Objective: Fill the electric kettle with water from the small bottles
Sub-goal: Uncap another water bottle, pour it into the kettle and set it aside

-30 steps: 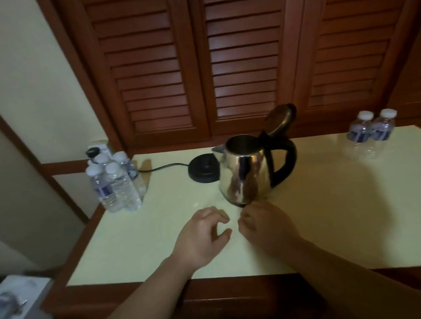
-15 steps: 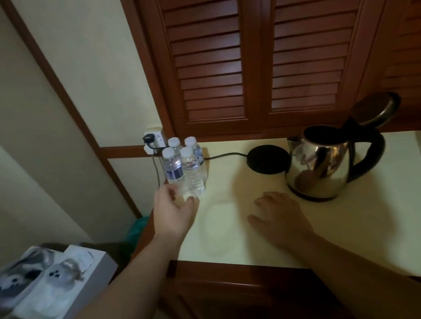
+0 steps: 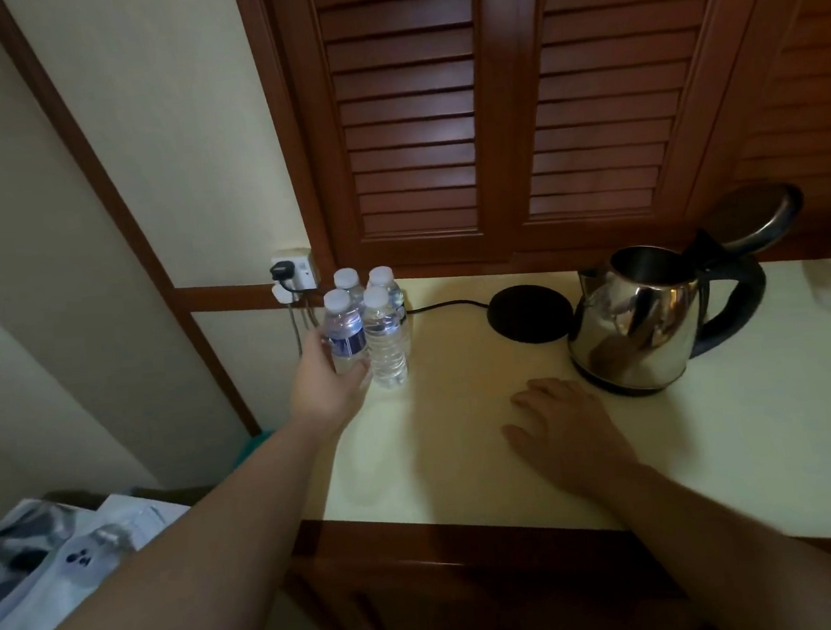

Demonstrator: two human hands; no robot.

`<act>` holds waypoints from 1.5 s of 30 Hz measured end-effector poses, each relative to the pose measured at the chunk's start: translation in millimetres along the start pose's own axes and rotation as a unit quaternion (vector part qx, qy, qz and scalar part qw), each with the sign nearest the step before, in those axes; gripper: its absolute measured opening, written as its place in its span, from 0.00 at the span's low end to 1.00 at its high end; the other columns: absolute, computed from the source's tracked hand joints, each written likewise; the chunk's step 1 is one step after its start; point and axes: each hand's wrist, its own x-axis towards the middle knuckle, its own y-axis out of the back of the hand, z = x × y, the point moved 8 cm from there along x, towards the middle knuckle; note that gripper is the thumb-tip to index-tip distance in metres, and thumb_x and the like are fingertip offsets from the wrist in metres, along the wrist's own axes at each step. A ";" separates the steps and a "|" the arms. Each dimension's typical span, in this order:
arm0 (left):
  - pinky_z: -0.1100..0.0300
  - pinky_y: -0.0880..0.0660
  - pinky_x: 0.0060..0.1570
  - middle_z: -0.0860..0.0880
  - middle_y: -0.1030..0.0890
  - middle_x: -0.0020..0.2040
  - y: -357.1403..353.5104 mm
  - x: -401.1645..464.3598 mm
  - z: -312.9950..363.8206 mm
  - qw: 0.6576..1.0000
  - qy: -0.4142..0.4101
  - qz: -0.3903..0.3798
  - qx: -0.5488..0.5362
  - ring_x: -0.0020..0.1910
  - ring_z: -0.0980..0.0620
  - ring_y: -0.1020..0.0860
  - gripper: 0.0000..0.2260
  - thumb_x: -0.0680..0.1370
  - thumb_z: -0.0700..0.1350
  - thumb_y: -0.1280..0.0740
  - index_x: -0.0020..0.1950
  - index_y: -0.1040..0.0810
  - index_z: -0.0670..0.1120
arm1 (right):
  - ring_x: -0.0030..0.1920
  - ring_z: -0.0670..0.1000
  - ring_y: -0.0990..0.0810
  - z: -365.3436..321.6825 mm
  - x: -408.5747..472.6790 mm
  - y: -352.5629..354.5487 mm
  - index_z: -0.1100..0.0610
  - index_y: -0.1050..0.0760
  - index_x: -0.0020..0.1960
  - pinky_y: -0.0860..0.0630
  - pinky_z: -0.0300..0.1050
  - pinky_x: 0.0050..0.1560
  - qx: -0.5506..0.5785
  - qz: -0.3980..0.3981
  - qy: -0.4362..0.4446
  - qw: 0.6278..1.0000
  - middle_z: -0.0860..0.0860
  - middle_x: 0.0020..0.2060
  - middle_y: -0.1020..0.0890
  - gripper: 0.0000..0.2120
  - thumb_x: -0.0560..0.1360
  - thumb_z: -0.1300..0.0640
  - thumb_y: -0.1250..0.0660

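Right hand (image 3: 564, 432) lay flat, fingers spread, on the pale cream counter (image 3: 466, 461), just in front of the shiny steel electric kettle (image 3: 639, 315), not touching it. Left hand (image 3: 324, 388) reached well left of the kettle, its grip wrapped round the near-left clear plastic small bottle with white cap and blue label (image 3: 345, 332), one of a cluster of four small bottles (image 3: 383, 317) at the counter's left edge. Kettle stood off its round black base (image 3: 529, 312), lid (image 3: 751, 215) hinged open. Behind the kettle, brown wooden louvred doors (image 3: 510, 105).
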 end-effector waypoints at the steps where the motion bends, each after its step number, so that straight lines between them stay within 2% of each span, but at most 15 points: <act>1: 0.54 0.26 0.56 0.55 0.20 0.62 1.6 -3.5 0.4 1.000 0.000 0.003 0.000 0.59 0.53 0.22 0.28 0.76 0.49 0.23 0.72 0.30 0.51 | 0.75 0.51 0.36 0.4 -0.1 0.1 0.46 0.28 0.74 0.41 0.52 0.75 0.003 -0.001 -0.002 1.000 0.47 0.75 0.31 0.27 0.79 0.34 0.41; 9: 0.57 0.21 0.55 0.62 0.18 0.58 -2.0 -61.1 -2.3 0.999 -0.021 -0.016 -0.024 0.54 0.62 0.20 0.25 0.74 0.51 0.22 0.67 0.28 0.61 | 0.72 0.52 0.33 -1.2 2.2 4.1 0.47 0.26 0.72 0.36 0.52 0.73 0.018 -0.001 -0.013 1.000 0.47 0.72 0.28 0.25 0.79 0.37 0.36; 11: 0.63 0.22 0.51 0.63 0.17 0.54 -14.2 -73.9 5.7 0.998 -0.048 -0.045 -0.011 0.51 0.66 0.19 0.24 0.73 0.51 0.21 0.65 0.27 0.62 | 0.68 0.51 0.29 -6.1 6.0 12.1 0.48 0.25 0.69 0.32 0.53 0.71 0.053 0.014 -0.018 0.998 0.47 0.67 0.24 0.23 0.78 0.38 0.34; 14: 0.70 0.24 0.45 0.62 0.16 0.51 -39.4 -86.6 18.2 0.993 -0.060 -0.099 -0.007 0.49 0.67 0.19 0.26 0.72 0.51 0.19 0.65 0.26 0.61 | 0.55 0.46 0.23 -33.8 13.6 47.5 0.50 0.21 0.62 0.24 0.47 0.57 0.144 0.069 0.030 0.987 0.45 0.54 0.20 0.16 0.80 0.41 0.34; 16: 0.71 0.25 0.43 0.58 0.16 0.49 -55.5 -90.4 22.8 0.991 -0.069 -0.118 -0.010 0.47 0.64 0.18 0.26 0.70 0.50 0.17 0.64 0.24 0.60 | 0.42 0.44 0.23 -61.4 18.1 80.8 0.52 0.20 0.51 0.26 0.42 0.43 0.199 0.089 0.081 0.973 0.46 0.42 0.20 0.12 0.81 0.44 0.34; 19: 0.73 0.25 0.45 0.55 0.15 0.51 -74.4 -94.1 26.6 0.988 -0.066 -0.137 -0.022 0.49 0.65 0.19 0.28 0.67 0.48 0.16 0.62 0.23 0.59 | 0.34 0.48 0.25 -89.6 26.2 114.8 0.54 0.21 0.41 0.30 0.44 0.36 0.201 0.064 0.124 0.970 0.48 0.32 0.23 0.17 0.80 0.41 0.33; 23: 0.73 0.25 0.45 0.57 0.15 0.52 -84.0 -96.2 29.8 0.986 -0.073 -0.150 -0.021 0.51 0.67 0.20 0.27 0.67 0.49 0.16 0.62 0.23 0.60 | 0.36 0.50 0.22 -103.0 34.6 126.0 0.55 0.21 0.40 0.26 0.48 0.37 0.075 0.004 0.116 0.990 0.50 0.34 0.20 0.24 0.75 0.33 0.30; 27: 0.71 0.23 0.47 0.58 0.15 0.50 -83.1 -94.3 30.9 0.985 -0.072 -0.153 -0.017 0.51 0.68 0.20 0.27 0.66 0.50 0.16 0.57 0.25 0.67 | 0.32 0.54 0.24 -117.4 42.1 131.3 0.59 0.21 0.39 0.30 0.49 0.33 0.000 -0.057 0.142 0.988 0.53 0.32 0.21 0.23 0.75 0.38 0.28; 30: 0.74 0.26 0.46 0.60 0.16 0.50 -82.7 -95.3 31.3 0.984 -0.070 -0.163 -0.019 0.52 0.69 0.21 0.26 0.67 0.51 0.16 0.59 0.22 0.64 | 0.40 0.55 0.20 -125.9 44.3 130.2 0.58 0.18 0.45 0.21 0.55 0.41 -0.026 -0.118 0.182 0.976 0.53 0.39 0.18 0.14 0.76 0.46 0.27; 33: 0.77 0.28 0.46 0.63 0.16 0.50 -81.3 -96.3 30.1 0.983 -0.070 -0.165 -0.028 0.52 0.71 0.22 0.24 0.68 0.50 0.17 0.57 0.23 0.66 | 0.47 0.49 0.21 -133.6 43.3 134.6 0.53 0.18 0.57 0.21 0.49 0.47 -0.032 -0.161 0.208 0.964 0.48 0.48 0.20 0.12 0.77 0.48 0.27; 36: 0.79 0.29 0.45 0.63 0.16 0.52 -80.8 -97.7 28.3 0.984 -0.062 -0.168 -0.021 0.52 0.74 0.22 0.21 0.68 0.54 0.17 0.54 0.22 0.67 | 0.46 0.50 0.21 -132.0 48.1 132.8 0.54 0.20 0.56 0.21 0.50 0.46 -0.063 -0.141 0.171 0.973 0.48 0.47 0.21 0.19 0.75 0.40 0.27; 39: 0.80 0.29 0.44 0.61 0.16 0.52 -81.2 -97.6 28.1 0.983 -0.061 -0.172 -0.025 0.52 0.72 0.22 0.19 0.68 0.53 0.17 0.54 0.21 0.65 | 0.44 0.54 0.19 -134.4 49.8 127.6 0.57 0.19 0.49 0.20 0.54 0.45 -0.069 -0.131 0.168 0.975 0.53 0.43 0.18 0.16 0.77 0.43 0.27; 41: 0.80 0.29 0.43 0.59 0.16 0.52 -82.3 -96.2 27.1 0.983 -0.065 -0.171 -0.031 0.52 0.69 0.22 0.19 0.68 0.51 0.17 0.54 0.20 0.63 | 0.46 0.49 0.19 -139.3 46.8 130.7 0.55 0.18 0.54 0.21 0.48 0.46 -0.060 -0.153 0.192 0.968 0.48 0.48 0.18 0.11 0.78 0.48 0.28; 43: 0.80 0.29 0.44 0.59 0.16 0.52 -82.5 -95.7 27.5 0.983 -0.070 -0.170 -0.025 0.53 0.67 0.21 0.19 0.68 0.53 0.17 0.55 0.20 0.63 | 0.50 0.45 0.21 -141.2 44.3 133.7 0.52 0.18 0.60 0.22 0.45 0.49 -0.056 -0.179 0.204 0.961 0.45 0.52 0.20 0.12 0.79 0.50 0.28; 45: 0.80 0.28 0.44 0.59 0.16 0.53 -83.6 -94.9 25.3 0.982 -0.068 -0.172 -0.023 0.54 0.65 0.20 0.20 0.68 0.54 0.17 0.56 0.19 0.62 | 0.49 0.48 0.20 -138.6 46.5 132.9 0.52 0.18 0.60 0.19 0.50 0.51 -0.074 -0.174 0.193 0.963 0.47 0.51 0.18 0.13 0.77 0.48 0.27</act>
